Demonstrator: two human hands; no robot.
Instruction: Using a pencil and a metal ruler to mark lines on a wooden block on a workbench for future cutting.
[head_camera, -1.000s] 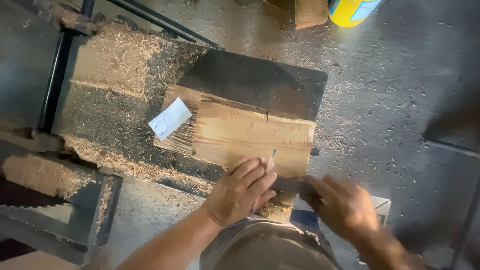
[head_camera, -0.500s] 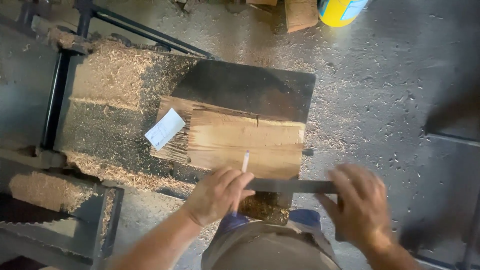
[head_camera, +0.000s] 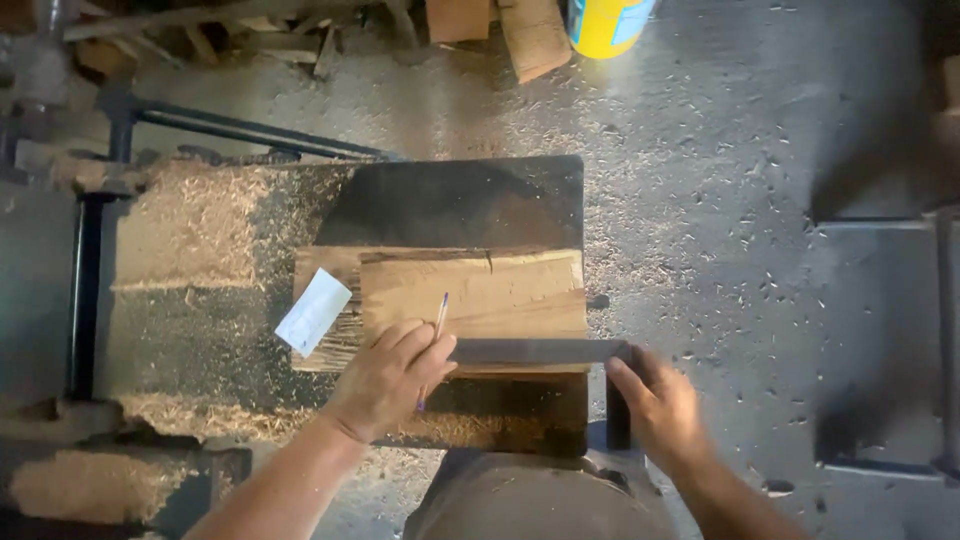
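A dark flat metal square ruler lies across the near edge of a rough-grained pale wooden board on a sawdust-strewn dark metal table. The left hand pinches a slim pen against the ruler's blade, while the right hand curls its fingers around the ruler's corner just off the board. A small white paper slip lies at the board's left end.

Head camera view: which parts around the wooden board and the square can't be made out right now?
- Pen: its lower part is hidden in the left hand.
- Square: its corner is covered by the right hand.
- Wooden board: any pen line is too faint to tell.
- Paper slip: its marks are too small.
- Yellow container: cut off by the top edge.
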